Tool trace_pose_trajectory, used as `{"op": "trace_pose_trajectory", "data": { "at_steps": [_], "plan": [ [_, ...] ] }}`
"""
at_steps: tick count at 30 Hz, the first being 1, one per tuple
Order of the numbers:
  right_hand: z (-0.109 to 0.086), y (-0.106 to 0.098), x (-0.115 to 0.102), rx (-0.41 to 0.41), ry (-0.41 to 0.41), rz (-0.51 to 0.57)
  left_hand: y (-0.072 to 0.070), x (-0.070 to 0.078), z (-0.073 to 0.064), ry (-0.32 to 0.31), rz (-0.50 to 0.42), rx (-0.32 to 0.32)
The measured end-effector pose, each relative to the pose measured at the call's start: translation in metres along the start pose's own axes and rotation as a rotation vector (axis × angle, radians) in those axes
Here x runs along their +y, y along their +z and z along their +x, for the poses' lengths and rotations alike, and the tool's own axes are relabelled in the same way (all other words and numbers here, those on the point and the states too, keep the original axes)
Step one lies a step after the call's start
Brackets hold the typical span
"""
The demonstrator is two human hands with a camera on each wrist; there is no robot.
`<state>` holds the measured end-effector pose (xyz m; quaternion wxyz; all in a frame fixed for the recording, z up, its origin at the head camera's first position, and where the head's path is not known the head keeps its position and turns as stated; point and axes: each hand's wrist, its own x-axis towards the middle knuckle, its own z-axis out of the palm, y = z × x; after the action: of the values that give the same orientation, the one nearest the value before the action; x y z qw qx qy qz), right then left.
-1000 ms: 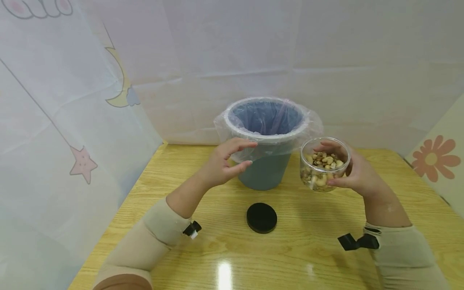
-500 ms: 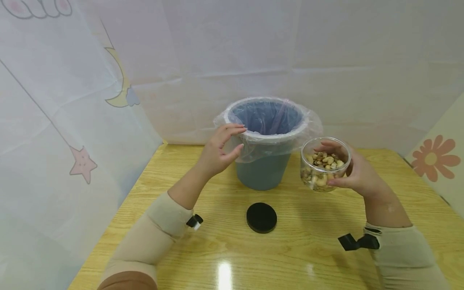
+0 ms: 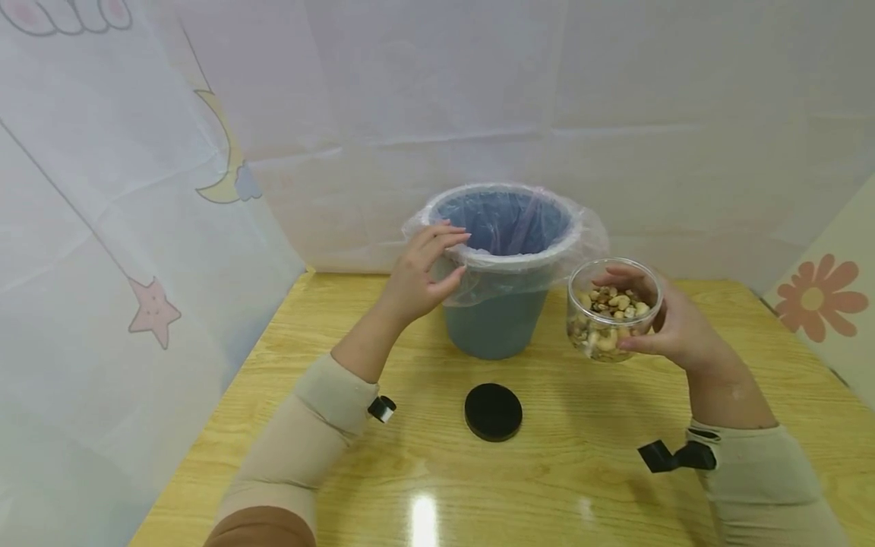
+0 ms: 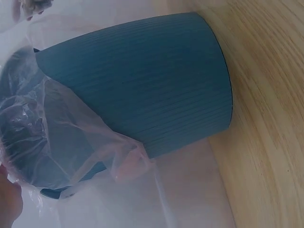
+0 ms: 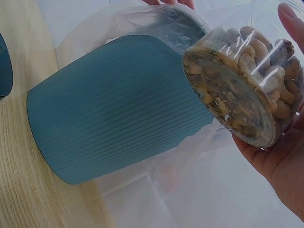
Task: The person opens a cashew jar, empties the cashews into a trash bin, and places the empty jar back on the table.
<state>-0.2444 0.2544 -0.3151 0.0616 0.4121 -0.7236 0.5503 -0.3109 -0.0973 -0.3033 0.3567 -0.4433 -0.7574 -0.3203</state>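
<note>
My right hand (image 3: 683, 327) grips a clear round jar (image 3: 578, 319) by its side, raised above the table, to the right of the bin. Cashews and other mixed nuts (image 3: 618, 304) fill its lower part, and its top is uncovered. A blue-green trash bin (image 3: 495, 327) stands upright, lined with a clear plastic bag (image 3: 593, 235) folded over its white rim. At the bin's left side, my left hand (image 3: 417, 277) has relaxed fingers right at the bagged rim, thumb lower. The right wrist view shows the jar's base (image 5: 228, 99) tilted towards that camera.
A round black lid (image 3: 494, 412) lies on the wooden table (image 3: 560, 471) in front of the bin. Behind the table hangs a pale printed cloth (image 3: 437, 91). Black straps (image 3: 677, 456) hang at the sleeve cuffs.
My left hand has moved up and slightly left from in front of the bin to its rim, then a little back right. The right hand and the jar have stayed put.
</note>
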Motion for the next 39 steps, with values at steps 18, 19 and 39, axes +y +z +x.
{"op": "trace_pose_trajectory", "data": {
  "at_steps": [18, 19, 39],
  "plan": [
    [-0.003, 0.000, 0.000, -0.008, 0.033, -0.002, 0.010, -0.010, -0.006, 0.005, 0.044, -0.007],
    [-0.003, 0.000, 0.000, -0.010, 0.030, 0.000, 0.011, -0.010, -0.006, 0.001, 0.051, -0.003],
    [0.004, -0.006, -0.002, -0.021, -0.017, 0.036, 0.022, -0.011, -0.007, 0.004, 0.084, 0.172]
  ]
}}
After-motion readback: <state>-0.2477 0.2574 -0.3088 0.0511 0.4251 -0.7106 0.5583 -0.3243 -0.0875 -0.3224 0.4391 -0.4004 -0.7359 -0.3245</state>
